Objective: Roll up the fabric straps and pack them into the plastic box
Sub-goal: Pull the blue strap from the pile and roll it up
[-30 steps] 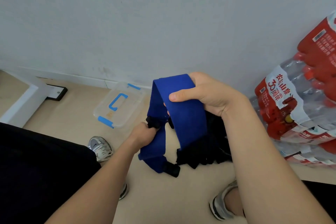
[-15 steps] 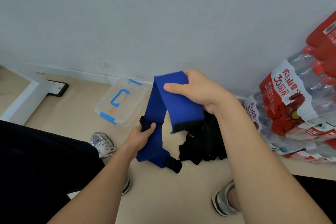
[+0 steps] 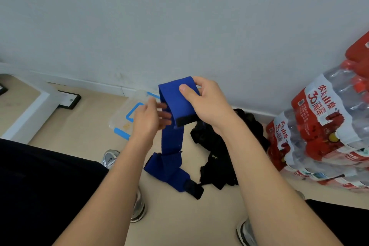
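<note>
My right hand (image 3: 207, 104) holds the top of a wide blue fabric strap (image 3: 172, 142), thumb pressed on its folded-over end with a black hook patch. The strap hangs down and its lower end lies crumpled on the floor. My left hand (image 3: 148, 118) hovers just left of the hanging strap, fingers extended toward it, somewhat blurred. A clear plastic box (image 3: 123, 120) with blue clips sits on the floor by the wall, partly behind my left hand. A pile of black straps (image 3: 217, 158) lies on the floor under my right forearm.
Shrink-wrapped packs of water bottles (image 3: 323, 130) with red labels are stacked at the right against the wall. A white furniture base (image 3: 30, 114) stands at the left. My shoes (image 3: 111, 159) and dark trouser legs fill the lower corners.
My left hand let go of the strap's lower part and rose beside the upper fold. The strap's lower end dropped to the floor. My right hand kept its hold.
</note>
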`<action>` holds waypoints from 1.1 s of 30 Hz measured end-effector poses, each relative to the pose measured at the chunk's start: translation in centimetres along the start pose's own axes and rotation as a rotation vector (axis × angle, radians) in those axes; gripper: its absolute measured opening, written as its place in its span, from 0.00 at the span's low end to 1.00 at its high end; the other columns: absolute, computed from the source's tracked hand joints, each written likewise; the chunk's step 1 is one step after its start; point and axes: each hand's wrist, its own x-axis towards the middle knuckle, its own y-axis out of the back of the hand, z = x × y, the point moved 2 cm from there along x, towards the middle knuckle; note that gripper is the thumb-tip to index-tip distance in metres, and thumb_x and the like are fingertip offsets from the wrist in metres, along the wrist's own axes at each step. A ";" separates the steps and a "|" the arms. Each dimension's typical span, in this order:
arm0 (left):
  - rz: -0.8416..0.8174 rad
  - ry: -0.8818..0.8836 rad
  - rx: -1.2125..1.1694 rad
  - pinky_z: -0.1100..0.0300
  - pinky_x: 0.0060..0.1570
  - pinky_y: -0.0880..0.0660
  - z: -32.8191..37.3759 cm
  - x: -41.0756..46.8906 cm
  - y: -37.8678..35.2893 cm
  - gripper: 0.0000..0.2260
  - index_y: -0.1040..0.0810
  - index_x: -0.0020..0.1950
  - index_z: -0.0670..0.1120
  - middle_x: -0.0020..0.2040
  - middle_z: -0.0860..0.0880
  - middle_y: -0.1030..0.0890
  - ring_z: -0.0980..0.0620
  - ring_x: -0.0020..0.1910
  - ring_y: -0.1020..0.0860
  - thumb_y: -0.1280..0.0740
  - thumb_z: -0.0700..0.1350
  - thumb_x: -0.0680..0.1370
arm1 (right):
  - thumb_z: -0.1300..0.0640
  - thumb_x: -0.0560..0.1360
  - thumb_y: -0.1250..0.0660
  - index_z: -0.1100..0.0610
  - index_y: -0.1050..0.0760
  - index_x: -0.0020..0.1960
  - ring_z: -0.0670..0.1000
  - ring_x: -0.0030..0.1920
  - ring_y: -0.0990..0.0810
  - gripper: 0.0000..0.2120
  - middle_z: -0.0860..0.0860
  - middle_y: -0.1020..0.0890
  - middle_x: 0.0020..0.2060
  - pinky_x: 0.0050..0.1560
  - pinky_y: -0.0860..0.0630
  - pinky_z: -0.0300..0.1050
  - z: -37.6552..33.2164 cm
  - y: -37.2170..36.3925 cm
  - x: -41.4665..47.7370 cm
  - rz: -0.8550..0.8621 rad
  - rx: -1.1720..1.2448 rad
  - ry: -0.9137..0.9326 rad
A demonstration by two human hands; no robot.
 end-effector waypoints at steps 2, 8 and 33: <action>-0.101 -0.088 -0.121 0.55 0.32 0.18 4.1 -1.2 0.3 0.22 0.18 0.59 0.54 0.45 0.47 0.10 0.48 0.38 0.12 0.47 0.63 0.85 | 0.55 0.85 0.34 0.51 0.20 0.61 0.54 0.46 0.12 0.07 0.54 0.11 0.52 0.43 0.16 0.52 -0.2 -0.3 0.2 -0.033 -0.037 0.005; -0.190 -0.498 0.082 0.53 0.42 0.14 7.9 -3.5 1.1 0.13 0.16 0.62 0.58 0.52 0.53 0.12 0.50 0.46 0.11 0.30 0.42 0.83 | 0.51 0.79 0.24 0.51 0.19 0.61 0.50 0.45 0.09 0.12 0.48 0.10 0.44 0.47 0.13 0.54 -1.4 0.4 0.1 0.032 -0.036 0.031; -0.434 -0.551 0.045 0.55 0.56 0.16 10.0 -5.2 1.1 0.14 0.14 0.64 0.50 0.56 0.48 0.11 0.49 0.59 0.13 0.39 0.50 0.90 | 0.56 0.82 0.26 0.54 0.12 0.62 0.49 0.48 0.13 0.10 0.49 0.10 0.50 0.52 0.19 0.45 -4.5 2.9 -2.0 0.316 -0.432 0.654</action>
